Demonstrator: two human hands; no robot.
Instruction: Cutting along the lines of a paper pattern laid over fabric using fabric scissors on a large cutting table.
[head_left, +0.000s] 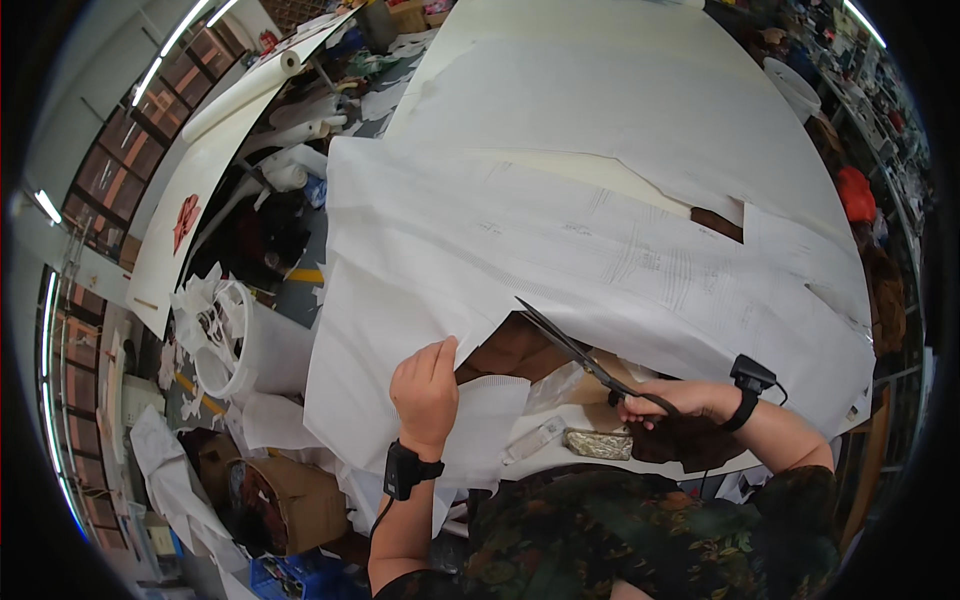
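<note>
A large white paper sheet (400, 250) with fine printed pattern lines covers much of the table. My left hand (425, 390) is closed on the sheet's cut edge, thumb and fingers pinching it. My right hand (655, 400) grips the handles of long dark scissors (575, 348). Their blades point up and left, with the tips at the top of a gap cut in the paper. Brown material (515, 350) shows through that gap. Close to my body lie a gold, shiny wrapped block (598, 443) and a clear plastic item (535, 440) whose kind I cannot tell.
Left of the table stands a white bin (265, 345) full of paper scraps. A cardboard box (300, 505) and a blue crate (300, 578) sit at the lower left. Farther off, a paper roll (240, 97) rests on another table. A red bundle (855, 195) lies beyond the right edge.
</note>
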